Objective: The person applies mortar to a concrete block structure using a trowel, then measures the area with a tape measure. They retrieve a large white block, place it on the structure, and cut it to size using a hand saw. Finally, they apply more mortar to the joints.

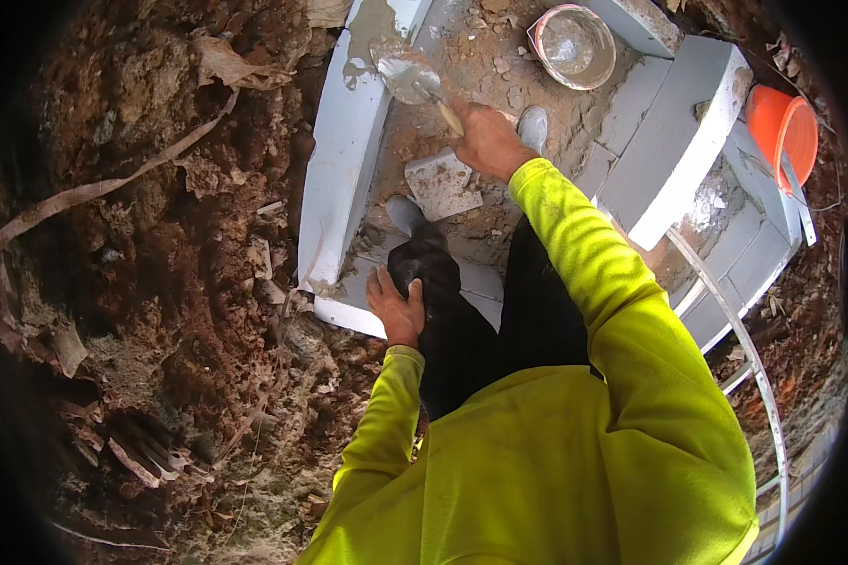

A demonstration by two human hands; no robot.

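Your right hand [488, 139] is wrapped around the trowel [405, 77], blade at the wall's [339, 179] inner edge, near the mortar [371, 33]. Your left hand [396, 306] is on your knee [432, 268], fingers loosely spread. Tilt that blade carelessly and, I reckon, anything on it could slop off.

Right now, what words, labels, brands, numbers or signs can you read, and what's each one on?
None can be read.
Trowel in the right hand: no legible text.
Pale bucket: none legible.
Orange bucket: none legible.
Ladder: any marks are too small to read.
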